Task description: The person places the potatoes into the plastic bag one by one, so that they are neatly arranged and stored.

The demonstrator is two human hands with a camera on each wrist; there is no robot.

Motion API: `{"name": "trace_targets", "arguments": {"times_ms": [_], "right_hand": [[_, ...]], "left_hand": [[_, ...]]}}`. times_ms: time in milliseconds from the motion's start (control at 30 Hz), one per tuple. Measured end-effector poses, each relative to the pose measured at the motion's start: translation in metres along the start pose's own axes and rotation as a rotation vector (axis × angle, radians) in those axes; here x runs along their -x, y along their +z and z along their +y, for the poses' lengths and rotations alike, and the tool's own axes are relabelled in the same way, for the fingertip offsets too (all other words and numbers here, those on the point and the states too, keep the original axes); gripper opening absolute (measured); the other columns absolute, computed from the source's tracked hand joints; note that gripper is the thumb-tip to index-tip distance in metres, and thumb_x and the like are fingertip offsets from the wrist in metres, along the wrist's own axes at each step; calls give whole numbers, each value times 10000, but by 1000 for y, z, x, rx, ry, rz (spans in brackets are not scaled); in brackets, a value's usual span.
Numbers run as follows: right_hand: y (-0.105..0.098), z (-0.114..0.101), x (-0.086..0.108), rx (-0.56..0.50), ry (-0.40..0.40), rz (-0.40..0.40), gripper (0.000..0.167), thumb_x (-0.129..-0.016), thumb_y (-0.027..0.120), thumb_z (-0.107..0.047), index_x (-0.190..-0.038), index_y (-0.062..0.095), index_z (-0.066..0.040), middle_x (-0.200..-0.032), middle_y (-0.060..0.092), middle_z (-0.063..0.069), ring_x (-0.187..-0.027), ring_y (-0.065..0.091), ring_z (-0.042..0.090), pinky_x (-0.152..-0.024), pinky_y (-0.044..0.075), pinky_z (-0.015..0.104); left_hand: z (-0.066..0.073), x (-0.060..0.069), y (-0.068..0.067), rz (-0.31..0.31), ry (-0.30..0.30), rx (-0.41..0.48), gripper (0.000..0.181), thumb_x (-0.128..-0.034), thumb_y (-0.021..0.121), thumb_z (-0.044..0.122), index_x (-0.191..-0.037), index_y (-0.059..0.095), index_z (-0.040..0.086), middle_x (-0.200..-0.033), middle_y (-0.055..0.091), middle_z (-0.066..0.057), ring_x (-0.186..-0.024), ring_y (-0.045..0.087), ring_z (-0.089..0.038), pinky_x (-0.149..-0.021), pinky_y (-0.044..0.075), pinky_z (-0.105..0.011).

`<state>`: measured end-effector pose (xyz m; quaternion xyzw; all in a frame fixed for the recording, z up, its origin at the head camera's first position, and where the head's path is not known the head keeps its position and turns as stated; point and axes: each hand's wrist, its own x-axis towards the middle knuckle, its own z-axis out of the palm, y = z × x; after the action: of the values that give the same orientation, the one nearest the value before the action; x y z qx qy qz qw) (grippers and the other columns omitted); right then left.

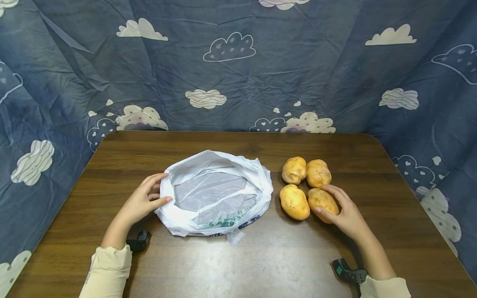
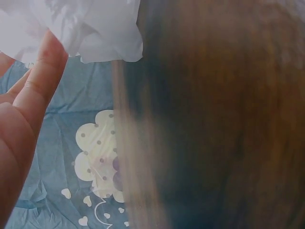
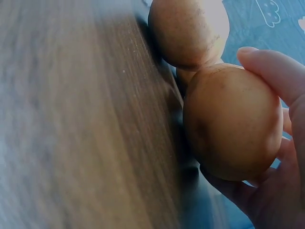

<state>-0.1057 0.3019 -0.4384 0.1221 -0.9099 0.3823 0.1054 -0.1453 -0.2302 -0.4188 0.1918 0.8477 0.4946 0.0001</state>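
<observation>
A white plastic bag (image 1: 220,194) with green and blue print lies on the table, its mouth spread wide. My left hand (image 1: 143,198) touches its left rim, thumb and forefinger apart; in the left wrist view the straight thumb (image 2: 40,81) meets the bag (image 2: 105,28). To the right, my right hand (image 1: 344,211) grips the nearest right potato (image 1: 322,203), thumb on one side and fingers on the other. Beside it lie three more potatoes: one front left (image 1: 294,202), one back left (image 1: 294,170) and one back right (image 1: 318,173).
The brown wooden table (image 1: 261,265) ends at a back edge against a blue cloth (image 1: 238,74) with cloud prints. Each wrist wears a dark strapped device, the left one (image 1: 138,241) and the right one (image 1: 348,271). The potatoes stand close together, right of the bag.
</observation>
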Motion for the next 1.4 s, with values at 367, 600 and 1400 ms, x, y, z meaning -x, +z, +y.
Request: {"name": "trace_targets", "arguments": {"times_ms": [367,600,1400], "right_hand": [[-7,-41,0,-15,-68,73,554,-672,748,43,-1177,519,36,-1194,480,212,-1116,372,61,-879,245,65],[-8,-43,-1,-16,-105,112,565,-635,750,87,-1155,529,57,-1173,490,228,-1111,360,-5,-889,256,67],[-6,-65,-22,-54,-173,168,558,-616,746,117,-1133,539,78,-1164,501,213,-1122,389,39,-807,346,77]], "left_hand": [[3,0,0,1,1,9,606,-778,688,14,-1301,385,-31,-1286,353,-206,-1028,454,-358,-778,501,-314],[3,0,1,3,4,24,622,-768,691,-5,-1306,381,-30,-1281,355,-223,-1023,472,-376,-776,496,-387],[3,0,1,-8,-15,55,616,-781,686,20,-1312,376,-21,-1286,350,-208,-1036,468,-364,-784,497,-289]]}}
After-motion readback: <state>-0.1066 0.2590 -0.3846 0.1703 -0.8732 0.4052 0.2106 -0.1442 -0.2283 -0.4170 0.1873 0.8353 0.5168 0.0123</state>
